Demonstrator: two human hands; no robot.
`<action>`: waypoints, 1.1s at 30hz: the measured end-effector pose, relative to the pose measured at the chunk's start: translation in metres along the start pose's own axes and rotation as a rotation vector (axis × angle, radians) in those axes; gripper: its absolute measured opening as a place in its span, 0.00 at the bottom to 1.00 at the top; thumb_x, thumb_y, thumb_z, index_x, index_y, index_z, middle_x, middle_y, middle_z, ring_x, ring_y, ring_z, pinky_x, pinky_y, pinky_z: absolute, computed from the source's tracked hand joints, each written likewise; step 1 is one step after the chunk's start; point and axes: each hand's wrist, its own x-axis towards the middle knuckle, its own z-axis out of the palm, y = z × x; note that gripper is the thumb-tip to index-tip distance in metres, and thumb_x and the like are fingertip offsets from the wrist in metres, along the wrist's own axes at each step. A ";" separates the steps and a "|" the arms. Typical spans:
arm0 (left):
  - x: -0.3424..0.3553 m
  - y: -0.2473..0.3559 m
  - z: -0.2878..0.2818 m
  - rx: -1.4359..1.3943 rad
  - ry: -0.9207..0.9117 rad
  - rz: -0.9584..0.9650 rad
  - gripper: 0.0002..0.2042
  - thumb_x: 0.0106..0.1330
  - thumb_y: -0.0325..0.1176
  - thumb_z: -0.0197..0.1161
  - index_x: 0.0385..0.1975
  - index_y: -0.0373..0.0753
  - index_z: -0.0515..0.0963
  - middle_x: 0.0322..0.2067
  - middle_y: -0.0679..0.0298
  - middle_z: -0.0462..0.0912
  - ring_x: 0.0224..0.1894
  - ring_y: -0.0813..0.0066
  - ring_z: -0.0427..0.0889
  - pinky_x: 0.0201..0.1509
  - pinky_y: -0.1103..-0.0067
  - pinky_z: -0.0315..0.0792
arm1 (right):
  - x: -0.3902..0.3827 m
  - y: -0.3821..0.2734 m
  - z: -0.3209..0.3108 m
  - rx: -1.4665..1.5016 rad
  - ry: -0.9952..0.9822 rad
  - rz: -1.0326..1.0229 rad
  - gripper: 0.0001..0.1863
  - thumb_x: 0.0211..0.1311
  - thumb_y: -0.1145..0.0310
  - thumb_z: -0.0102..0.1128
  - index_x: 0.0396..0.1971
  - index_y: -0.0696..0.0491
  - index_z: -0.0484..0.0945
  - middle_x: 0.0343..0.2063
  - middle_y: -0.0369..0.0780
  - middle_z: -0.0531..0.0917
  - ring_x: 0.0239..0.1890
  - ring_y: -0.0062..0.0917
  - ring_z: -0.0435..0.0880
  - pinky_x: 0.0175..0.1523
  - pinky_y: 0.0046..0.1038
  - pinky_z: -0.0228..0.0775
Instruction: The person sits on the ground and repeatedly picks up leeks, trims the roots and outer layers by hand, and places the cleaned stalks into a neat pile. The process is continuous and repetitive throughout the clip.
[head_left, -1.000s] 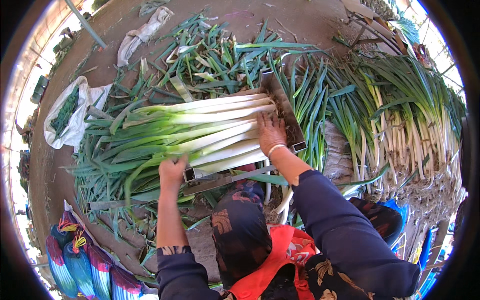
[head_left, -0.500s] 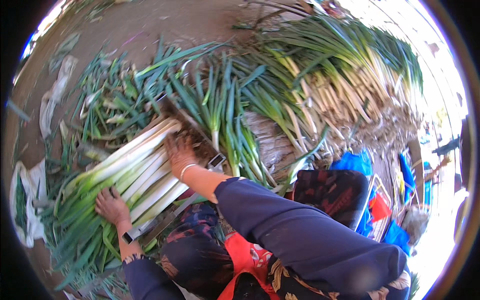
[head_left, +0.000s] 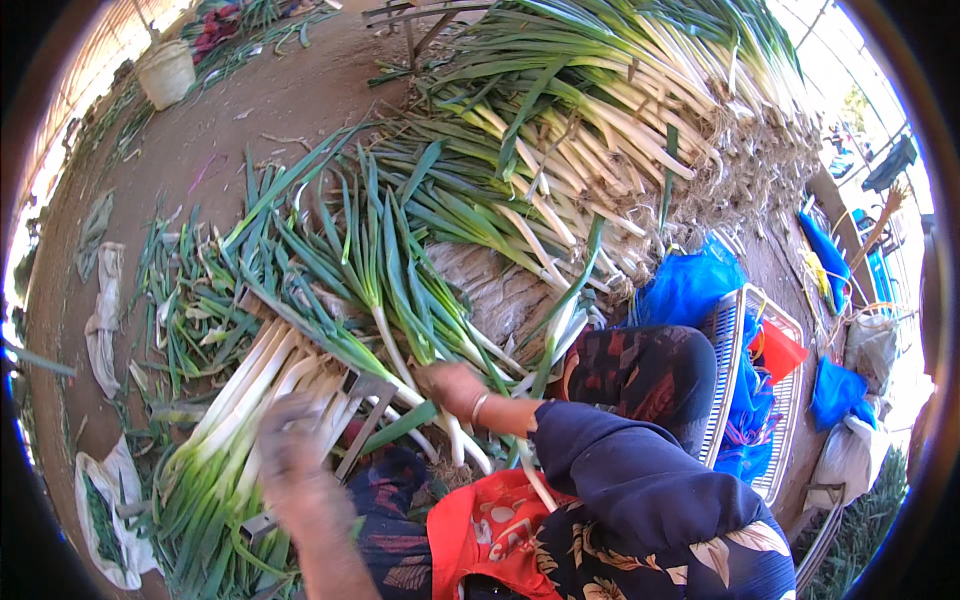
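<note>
One hand, R — off stacked leeks now

Pale bucket, white slatted basket

We observe the left grip above its bare forearm, which enters from the lower edge; both are blurred, finger pose unclear. We record the right arm slanting in from lower right, wrist bare, right grip apart from the left, finger closure undetermined.
</note>
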 end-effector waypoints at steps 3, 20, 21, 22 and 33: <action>0.001 -0.031 0.044 -0.220 -0.149 -0.342 0.09 0.65 0.31 0.60 0.42 0.34 0.75 0.41 0.63 0.77 0.44 0.75 0.74 0.52 0.77 0.68 | 0.042 0.098 -0.047 -0.170 0.378 0.309 0.08 0.50 0.73 0.56 0.31 0.54 0.80 0.30 0.49 0.82 0.34 0.45 0.82 0.40 0.44 0.75; 0.050 -0.058 0.065 -0.112 -0.270 -0.640 0.08 0.67 0.28 0.57 0.42 0.33 0.76 0.40 0.63 0.81 0.43 0.75 0.77 0.53 0.77 0.69 | 0.206 0.272 -0.265 0.107 0.650 0.871 0.25 0.60 0.50 0.58 0.47 0.57 0.75 0.43 0.52 0.82 0.48 0.46 0.80 0.53 0.42 0.71; 0.051 -0.055 0.066 -0.103 -0.286 -0.651 0.08 0.67 0.28 0.57 0.42 0.33 0.76 0.40 0.63 0.81 0.43 0.75 0.77 0.53 0.77 0.69 | 0.202 0.263 -0.269 0.084 0.676 0.863 0.24 0.60 0.50 0.58 0.47 0.55 0.74 0.43 0.52 0.82 0.48 0.47 0.79 0.53 0.44 0.70; 0.051 -0.052 0.065 -0.096 -0.297 -0.667 0.08 0.67 0.28 0.57 0.42 0.33 0.76 0.40 0.63 0.81 0.44 0.76 0.77 0.53 0.77 0.69 | 0.192 0.252 -0.267 0.088 0.722 0.860 0.22 0.60 0.51 0.58 0.45 0.53 0.75 0.42 0.52 0.82 0.47 0.48 0.79 0.52 0.44 0.70; 0.037 -0.050 0.064 -0.143 -0.308 -0.582 0.12 0.64 0.34 0.62 0.40 0.32 0.76 0.36 0.62 0.80 0.38 0.75 0.77 0.46 0.76 0.72 | 0.071 0.274 -0.137 0.718 0.872 0.829 0.30 0.59 0.44 0.61 0.44 0.60 0.77 0.25 0.46 0.83 0.23 0.34 0.81 0.27 0.35 0.72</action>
